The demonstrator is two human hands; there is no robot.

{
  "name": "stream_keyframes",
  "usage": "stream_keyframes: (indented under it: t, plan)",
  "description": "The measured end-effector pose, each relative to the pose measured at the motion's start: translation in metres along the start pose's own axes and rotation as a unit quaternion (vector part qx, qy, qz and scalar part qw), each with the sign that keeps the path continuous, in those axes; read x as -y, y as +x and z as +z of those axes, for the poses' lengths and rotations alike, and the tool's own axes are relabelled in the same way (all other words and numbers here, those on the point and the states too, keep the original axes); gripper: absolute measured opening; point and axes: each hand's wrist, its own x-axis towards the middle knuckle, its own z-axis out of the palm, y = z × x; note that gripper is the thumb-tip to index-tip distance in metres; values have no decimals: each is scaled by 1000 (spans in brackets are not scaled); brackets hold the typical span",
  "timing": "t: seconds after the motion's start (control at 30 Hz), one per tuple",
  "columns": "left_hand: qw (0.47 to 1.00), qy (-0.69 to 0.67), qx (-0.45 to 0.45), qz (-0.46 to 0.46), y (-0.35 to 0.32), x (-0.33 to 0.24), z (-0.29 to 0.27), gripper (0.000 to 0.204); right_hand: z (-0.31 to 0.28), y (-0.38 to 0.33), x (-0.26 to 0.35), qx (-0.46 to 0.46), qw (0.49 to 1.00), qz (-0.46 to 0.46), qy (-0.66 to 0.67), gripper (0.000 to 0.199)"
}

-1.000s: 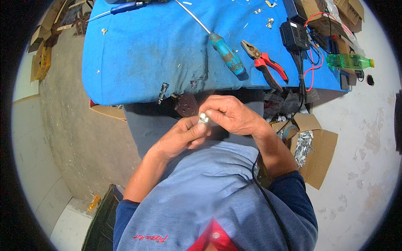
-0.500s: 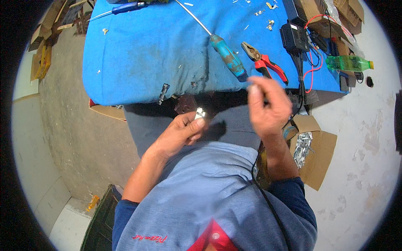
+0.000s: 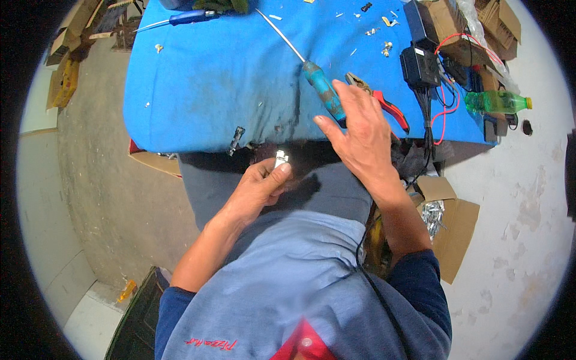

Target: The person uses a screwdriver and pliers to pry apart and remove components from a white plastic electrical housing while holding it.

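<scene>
My left hand (image 3: 259, 185) pinches a small white-and-metal part (image 3: 281, 158) between thumb and fingers, just off the table's front edge; its exact kind is too small to tell. With fingers spread, my right hand (image 3: 360, 135) hovers over the front of the table, apparently holding nothing. Beside its thumb lies a teal-handled screwdriver (image 3: 324, 90), shaft pointing away to the left. Red-handled pliers (image 3: 391, 111) are partly hidden behind my right fingers. A small black plastic piece (image 3: 236, 140) rests at the cloth's front edge, left of centre.
The table bears a blue cloth (image 3: 180, 90) with scattered small bits (image 3: 387, 48). A blue-handled screwdriver (image 3: 192, 17) lies at the far left. Black power adapters (image 3: 420, 66) with cables, and a green bottle (image 3: 498, 102), are at the right. Below stands an open carton (image 3: 459, 234) of metal pieces.
My right hand has opened from a pinch, moved slightly left and now covers part of the pliers. The left hand keeps its hold on the small part.
</scene>
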Motion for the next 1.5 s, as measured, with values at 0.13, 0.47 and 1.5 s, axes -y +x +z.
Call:
stream_keyframes:
  t: [0.13, 0.47, 1.5]
  plan:
    - [1000, 0, -15, 1, 3, 3, -3, 34, 11, 10, -3, 17, 999, 26, -13, 49]
    - [998, 17, -36, 43, 3, 4, -2, 39, -52, -63, -15, 62, 829, 309, 462, 40]
    - [992, 36, -72, 98, 2, -10, 3, 38, -124, -96, -15, 127, 925, 133, 332, 32]
